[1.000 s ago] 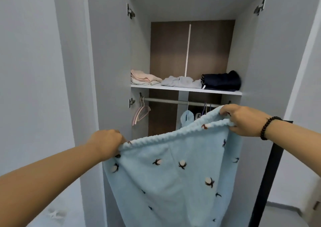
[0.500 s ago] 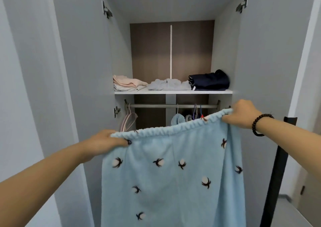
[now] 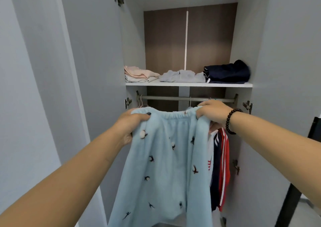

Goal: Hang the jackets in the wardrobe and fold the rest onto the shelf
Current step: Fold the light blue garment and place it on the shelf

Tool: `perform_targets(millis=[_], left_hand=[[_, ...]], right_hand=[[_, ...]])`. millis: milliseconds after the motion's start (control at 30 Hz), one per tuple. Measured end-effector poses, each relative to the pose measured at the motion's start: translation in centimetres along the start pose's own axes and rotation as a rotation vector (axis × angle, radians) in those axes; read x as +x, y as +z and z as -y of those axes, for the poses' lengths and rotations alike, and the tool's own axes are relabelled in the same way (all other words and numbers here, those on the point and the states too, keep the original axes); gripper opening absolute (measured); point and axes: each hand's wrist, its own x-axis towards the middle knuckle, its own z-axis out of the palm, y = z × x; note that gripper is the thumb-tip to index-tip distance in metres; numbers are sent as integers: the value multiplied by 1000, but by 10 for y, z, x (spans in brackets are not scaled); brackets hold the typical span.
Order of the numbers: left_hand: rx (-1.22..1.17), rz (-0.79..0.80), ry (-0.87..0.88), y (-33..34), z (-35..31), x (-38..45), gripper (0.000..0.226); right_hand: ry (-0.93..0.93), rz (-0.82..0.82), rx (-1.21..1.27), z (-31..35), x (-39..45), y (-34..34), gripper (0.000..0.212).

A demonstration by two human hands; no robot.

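Hands drawn closer together, blue fleece garment (image 3: 166, 160) hanging from both grips

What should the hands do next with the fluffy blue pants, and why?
Probably bring the two hands together to fold the blue pants in half. The left hand and right hand each grip an end of the stretchy waistband, the pants hang open, and folded clothes already lie on the shelf.

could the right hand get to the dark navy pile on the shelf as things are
Probably not yet. The right hand grips the waistband of the light blue garment, as does the left hand. The navy pile sits above it on the shelf, with open space between.
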Motion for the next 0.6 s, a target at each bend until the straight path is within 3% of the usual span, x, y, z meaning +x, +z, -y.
perform_targets(millis=[100, 233, 300, 367, 400, 500, 600], left_hand=[[25, 101, 173, 14, -5, -10, 30], [-57, 385, 258, 20, -11, -23, 33], [-104, 475, 301, 18, -10, -27, 62], [-69, 402, 335, 18, -8, -31, 92], [-13, 347, 356, 19, -5, -33, 95], [75, 206, 357, 29, 9, -41, 84], [12, 134, 307, 31, 20, -44, 62]], right_hand=[[-109, 181, 136, 26, -14, 22, 32], [-254, 293, 247, 48, -25, 35, 10], [-293, 375, 311, 53, -28, 35, 5], [-289, 496, 355, 53, -29, 33, 12], [-281, 540, 340, 51, -29, 33, 18], [-303, 519, 84, 42, -27, 29, 25], [-394, 331, -45, 28, -18, 12, 17]])
